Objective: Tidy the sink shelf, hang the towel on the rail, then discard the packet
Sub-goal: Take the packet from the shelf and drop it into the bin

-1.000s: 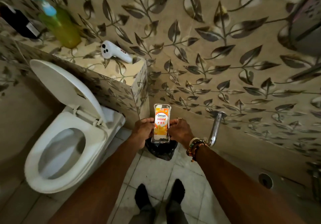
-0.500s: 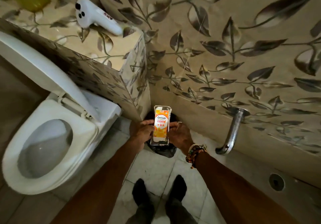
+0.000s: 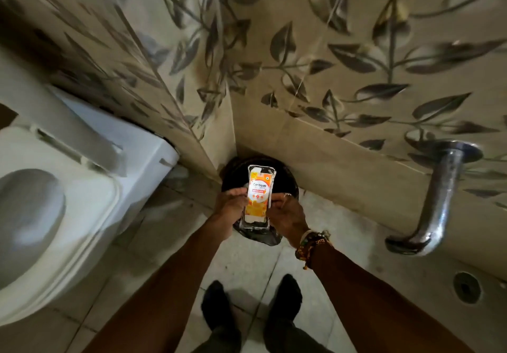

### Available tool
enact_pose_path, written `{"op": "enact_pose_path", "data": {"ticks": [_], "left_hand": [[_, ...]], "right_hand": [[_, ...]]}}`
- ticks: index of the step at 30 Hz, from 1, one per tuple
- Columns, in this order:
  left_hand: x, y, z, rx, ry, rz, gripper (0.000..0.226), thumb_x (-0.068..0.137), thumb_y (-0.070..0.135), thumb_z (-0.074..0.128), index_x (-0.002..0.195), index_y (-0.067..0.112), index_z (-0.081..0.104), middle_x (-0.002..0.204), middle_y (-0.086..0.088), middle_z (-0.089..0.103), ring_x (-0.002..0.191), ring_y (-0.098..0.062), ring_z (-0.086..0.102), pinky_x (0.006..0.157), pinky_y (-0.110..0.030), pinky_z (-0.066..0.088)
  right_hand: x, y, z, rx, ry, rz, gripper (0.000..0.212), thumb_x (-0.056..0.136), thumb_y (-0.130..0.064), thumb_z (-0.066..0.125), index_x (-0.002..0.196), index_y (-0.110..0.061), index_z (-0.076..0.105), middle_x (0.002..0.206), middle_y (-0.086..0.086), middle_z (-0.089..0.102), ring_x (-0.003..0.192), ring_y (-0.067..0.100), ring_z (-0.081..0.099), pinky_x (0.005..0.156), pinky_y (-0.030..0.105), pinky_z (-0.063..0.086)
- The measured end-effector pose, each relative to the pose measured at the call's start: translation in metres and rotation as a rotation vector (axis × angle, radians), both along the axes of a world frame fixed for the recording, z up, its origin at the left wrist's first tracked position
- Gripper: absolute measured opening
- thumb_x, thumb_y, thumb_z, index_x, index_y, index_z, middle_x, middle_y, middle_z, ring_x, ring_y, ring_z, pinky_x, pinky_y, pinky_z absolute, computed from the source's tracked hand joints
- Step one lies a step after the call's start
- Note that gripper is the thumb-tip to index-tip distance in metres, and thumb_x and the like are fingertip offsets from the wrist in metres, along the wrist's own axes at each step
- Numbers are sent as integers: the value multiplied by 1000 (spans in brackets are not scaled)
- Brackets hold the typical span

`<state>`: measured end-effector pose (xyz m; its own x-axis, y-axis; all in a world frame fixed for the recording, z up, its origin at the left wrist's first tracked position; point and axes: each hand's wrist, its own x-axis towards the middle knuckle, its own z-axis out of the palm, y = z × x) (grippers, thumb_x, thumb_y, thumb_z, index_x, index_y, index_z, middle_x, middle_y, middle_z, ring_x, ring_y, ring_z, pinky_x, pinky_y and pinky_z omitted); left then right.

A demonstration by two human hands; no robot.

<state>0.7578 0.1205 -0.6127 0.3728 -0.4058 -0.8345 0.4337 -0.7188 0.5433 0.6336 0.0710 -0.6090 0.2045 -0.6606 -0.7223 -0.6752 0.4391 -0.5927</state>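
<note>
Pinching the glossy white-and-orange plastic packet (image 3: 259,196) by its long edges, the left hand (image 3: 229,210) and right hand (image 3: 286,215) each hold it in a closed grip. It stands upright over the round black bin (image 3: 285,173) with a crinkled liner, in the wall corner. Compared with half a second ago, more of the bin's rim shows around the packet's top. A smooth white toilet (image 3: 131,166) flanks the bin's left and a curved chrome spout (image 3: 441,188) its right, with open pale floor tiles (image 3: 247,265) nearer the feet.
</note>
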Motion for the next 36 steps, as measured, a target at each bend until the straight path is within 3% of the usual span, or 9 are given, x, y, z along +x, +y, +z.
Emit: {"op": "enact_pose_path", "data": {"ticks": [4, 10, 15, 20, 24, 26, 28, 31, 36], "left_hand": [[-1, -9, -53, -9, -3, -15, 26, 94, 3, 56, 115, 14, 65, 123, -15, 66, 110, -30, 64, 93, -39, 54], [-5, -17, -122, -7, -9, -60, 31, 92, 3, 57, 123, 7, 63, 123, -17, 65, 109, -32, 65, 96, -44, 53], [-7, -22, -172, -3, -2, -60, 33, 91, 0, 58, 122, 8, 63, 120, -13, 67, 104, -27, 66, 87, -35, 55], [-4, -31, -213, -4, -34, -40, 30, 90, -1, 59, 119, 9, 62, 115, -12, 65, 102, -25, 63, 77, -28, 51], [-6, -36, -245, 1, -40, -57, 24, 93, 0, 56, 115, 7, 60, 114, -13, 63, 92, -19, 59, 59, -17, 47], [-8, -39, -260, 15, -19, -85, 33, 94, -1, 52, 126, 2, 57, 123, -17, 62, 102, -26, 61, 71, -26, 52], [-11, -42, -271, 41, 1, -117, 37, 97, 3, 49, 134, 5, 54, 129, -17, 60, 115, -31, 59, 85, -34, 51], [-13, -48, -292, 57, 10, -138, 41, 97, 7, 50, 139, 9, 50, 133, -17, 58, 120, -32, 57, 90, -36, 50], [-15, -57, -310, 18, 48, -60, 42, 95, -6, 44, 135, 6, 52, 129, -21, 59, 117, -38, 57, 69, -29, 50]], "right_hand": [[2, -6, -50, 4, 7, -18, 33, 86, 1, 63, 118, -6, 66, 110, 10, 73, 102, 25, 68, 92, 39, 56], [2, -14, -119, 7, 28, 5, 33, 86, 3, 60, 117, -5, 67, 110, 12, 72, 103, 27, 68, 92, 40, 55], [6, -22, -169, 19, 48, 13, 33, 87, 2, 60, 118, -5, 67, 115, 12, 71, 107, 28, 66, 96, 43, 53], [16, -31, -215, 44, 73, -15, 34, 87, -3, 63, 121, -8, 65, 117, 9, 70, 107, 26, 66, 95, 39, 55], [20, -38, -249, 75, 107, 28, 34, 83, -6, 61, 115, -13, 69, 112, 8, 71, 106, 26, 66, 95, 41, 55], [19, -39, -259, 79, 139, 81, 33, 82, -7, 59, 112, -13, 71, 109, 9, 71, 102, 26, 67, 89, 39, 57], [18, -40, -271, 93, 146, 101, 28, 82, -7, 58, 106, -12, 72, 104, 10, 72, 94, 22, 68, 72, 29, 57], [18, -45, -291, 118, 122, 118, 19, 78, -7, 64, 94, -11, 73, 96, 8, 72, 78, 16, 65, 55, 20, 46], [19, -53, -319, 157, 45, 170, 42, 61, -14, 71, 102, -3, 73, 101, 11, 72, 95, 24, 67, 74, 28, 53]]}}
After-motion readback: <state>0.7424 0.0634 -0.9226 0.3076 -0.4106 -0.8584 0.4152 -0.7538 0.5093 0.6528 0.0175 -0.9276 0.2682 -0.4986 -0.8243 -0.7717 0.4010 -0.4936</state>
